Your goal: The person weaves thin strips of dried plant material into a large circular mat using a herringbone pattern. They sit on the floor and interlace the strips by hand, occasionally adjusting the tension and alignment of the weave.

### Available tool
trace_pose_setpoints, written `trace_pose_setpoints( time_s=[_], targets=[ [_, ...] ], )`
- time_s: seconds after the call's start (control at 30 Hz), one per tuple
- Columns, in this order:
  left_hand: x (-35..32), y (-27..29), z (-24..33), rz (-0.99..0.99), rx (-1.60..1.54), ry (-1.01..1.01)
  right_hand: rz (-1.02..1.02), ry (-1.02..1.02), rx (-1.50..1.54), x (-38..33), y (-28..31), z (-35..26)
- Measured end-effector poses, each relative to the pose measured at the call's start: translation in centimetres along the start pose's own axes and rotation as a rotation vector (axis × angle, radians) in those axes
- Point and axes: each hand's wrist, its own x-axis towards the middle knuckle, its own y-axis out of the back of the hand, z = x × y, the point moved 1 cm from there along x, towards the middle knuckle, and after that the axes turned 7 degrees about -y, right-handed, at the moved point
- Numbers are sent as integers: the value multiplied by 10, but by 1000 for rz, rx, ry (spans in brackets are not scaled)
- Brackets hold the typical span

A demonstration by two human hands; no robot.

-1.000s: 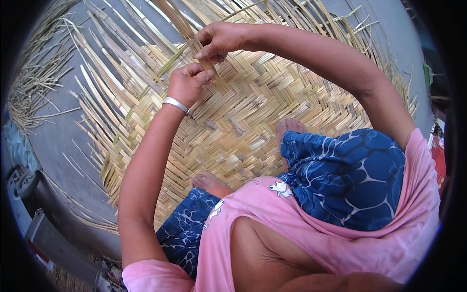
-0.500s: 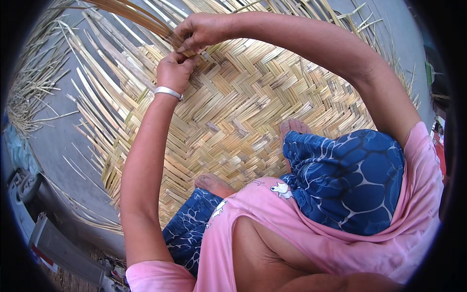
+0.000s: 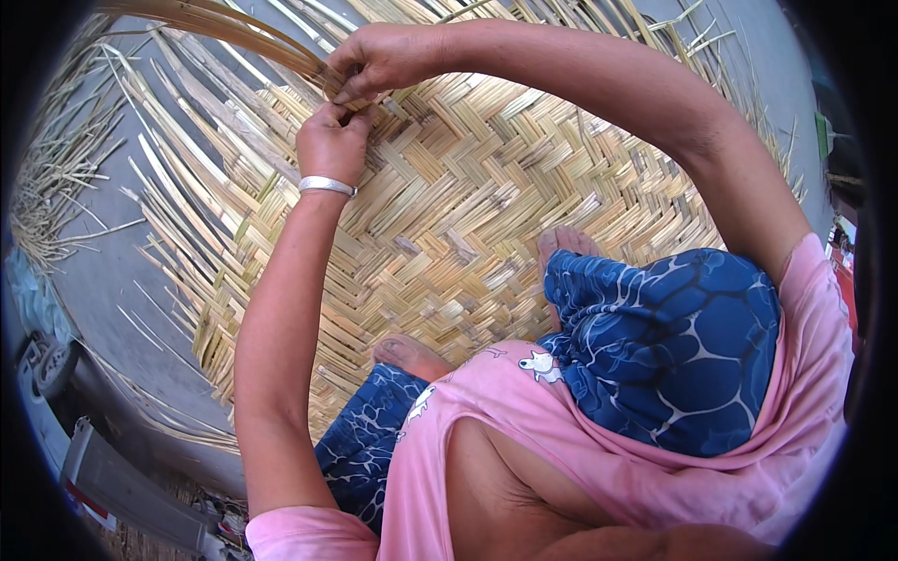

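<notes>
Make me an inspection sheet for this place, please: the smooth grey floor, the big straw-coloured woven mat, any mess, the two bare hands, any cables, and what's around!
Surface: smooth grey floor, with the mat lying on it.
Job's things: big straw-coloured woven mat in a zigzag pattern, unwoven ends fanning out; long tan-brown flat strips bending away to the upper left.
Clutter: loose pile of thin, dry, straw-coloured stalks at the left.
Hands: bare right hand pinches the strips; bare left hand, wearing a silver-coloured metal-looking bracelet, is curled just below; its exact grip is hidden.
Cables: nothing seen.
Surroundings: crumpled pale-blue sheet and dark round wheel, far left.
</notes>
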Motion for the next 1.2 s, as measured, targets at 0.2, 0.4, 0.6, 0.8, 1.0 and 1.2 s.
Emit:
trace_pose_setpoints(
  time_s=[0.2, 0.4, 0.6, 0.8, 1.0, 1.2],
  targets=[
    [-2, -3, -1, -24, 100, 44, -34, -25, 35, -3, -1, -2],
    [4, -7, -5, -56, 168, 83, -61, -84, 44, 7, 0, 4],
    [7, 9, 3, -131, -327, 304, -109, -174, 81, 15, 3, 1],
    [10, -1, -2, -106, -7, 206, -100, -224, 143, 15, 2, 13],
    [4, -3, 3, -109, 53, 179, -104, -246, 189, 13, -2, 22],
    [-3, 18, -1, 92, -55, 81, -83, -195, 88, 14, -10, 26]
  ],
)
